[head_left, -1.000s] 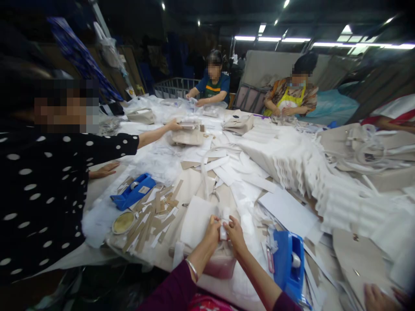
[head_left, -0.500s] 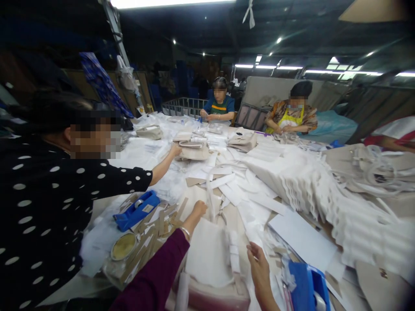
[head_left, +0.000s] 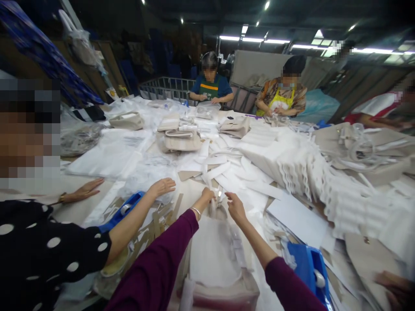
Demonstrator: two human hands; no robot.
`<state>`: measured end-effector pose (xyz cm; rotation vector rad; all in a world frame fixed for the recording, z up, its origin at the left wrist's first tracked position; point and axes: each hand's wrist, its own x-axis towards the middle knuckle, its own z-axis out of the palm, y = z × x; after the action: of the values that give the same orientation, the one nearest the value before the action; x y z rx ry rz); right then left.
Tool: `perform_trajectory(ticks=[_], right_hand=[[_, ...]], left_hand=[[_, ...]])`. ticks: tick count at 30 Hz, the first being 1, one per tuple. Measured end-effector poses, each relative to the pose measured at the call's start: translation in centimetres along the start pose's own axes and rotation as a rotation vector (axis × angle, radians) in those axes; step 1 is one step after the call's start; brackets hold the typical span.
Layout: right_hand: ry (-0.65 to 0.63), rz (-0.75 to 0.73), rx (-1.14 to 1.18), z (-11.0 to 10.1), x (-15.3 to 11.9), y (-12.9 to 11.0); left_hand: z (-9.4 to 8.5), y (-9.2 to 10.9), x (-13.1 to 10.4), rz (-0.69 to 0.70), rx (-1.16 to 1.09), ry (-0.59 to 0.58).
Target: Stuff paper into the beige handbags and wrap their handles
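A beige handbag [head_left: 223, 289] lies in front of me, with a white foam sheet [head_left: 210, 255] over it. My left hand [head_left: 206, 198], a bracelet at its wrist, is closed on the bag's strap [head_left: 213, 211] at the far end of the bag. Across from it, my right hand [head_left: 236, 208] has its fingers partly bent and apart, close to a small shiny buckle [head_left: 220, 194]. No held thing shows in the right hand. Motion blurs the strap and fingertips, so their exact contact is unclear.
A blue tape dispenser [head_left: 308, 272] stands at my right, another [head_left: 123, 211] at my left. A co-worker's arm [head_left: 132, 220] reaches in from the left. White foam sheets [head_left: 292, 172], paper [head_left: 298, 216] and stacked bags [head_left: 181, 138] crowd the table. People work at the far side.
My right hand has moved forward and left, from beside the bag to near the strap. My left hand has shifted slightly forward. The co-worker's hand has left the stacked bags and drawn nearer.
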<state>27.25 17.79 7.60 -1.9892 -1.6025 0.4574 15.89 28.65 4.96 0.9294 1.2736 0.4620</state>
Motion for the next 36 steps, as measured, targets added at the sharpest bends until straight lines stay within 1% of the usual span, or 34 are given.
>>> perform_trajectory(ticks=[2,4,8,11,14,16,19,22,25,28,31,34,36], right_hand=[[-0.058,-0.083,-0.102,-0.6,2.9,-1.0],[-0.147,-0.199,-0.205,-1.6,5.8,-2.1],[-0.437,-0.461,-0.405,-3.7,11.1,-4.1],[-0.643,-0.553,-0.565,-4.7,13.5,-5.4],[-0.763,-0.583,-0.704,-5.6,14.3,-6.5],[-0.813,-0.592,-0.774,-6.3,14.4,-7.2],[-0.863,-0.591,-0.841,-8.0,14.2,-8.3],[-0.864,-0.586,-0.863,-10.4,14.3,-9.4],[-0.849,-0.550,-0.861,-13.1,14.7,-10.6],[-0.852,-0.469,-0.854,-16.0,15.3,-11.5],[-0.870,-0.354,-0.827,-19.1,15.6,-12.0],[-0.887,-0.227,-0.753,-22.6,15.2,-12.0],[-0.860,-0.142,-0.676,-24.8,14.5,-11.7]], left_hand=[[-0.4,0.1,-0.4,0.016,0.024,-0.071],[-0.8,0.4,-1.1,0.057,0.028,-0.154],[-1.6,1.1,-2.6,0.203,-0.024,-0.328],[-1.9,1.1,-3.6,0.284,-0.066,-0.416],[-2.2,0.7,-4.5,0.340,-0.090,-0.451],[-2.3,0.2,-4.8,0.368,-0.097,-0.444],[-2.1,-0.6,-5.1,0.411,-0.104,-0.388],[-1.8,-1.3,-5.3,0.450,-0.104,-0.325],[-1.5,-1.8,-5.4,0.482,-0.105,-0.263],[-1.5,-2.4,-5.3,0.510,-0.113,-0.185],[-1.4,-2.9,-5.2,0.535,-0.129,-0.098],[-1.2,-3.1,-5.2,0.552,-0.148,-0.030],[-1.0,-3.1,-5.3,0.556,-0.156,0.001]])
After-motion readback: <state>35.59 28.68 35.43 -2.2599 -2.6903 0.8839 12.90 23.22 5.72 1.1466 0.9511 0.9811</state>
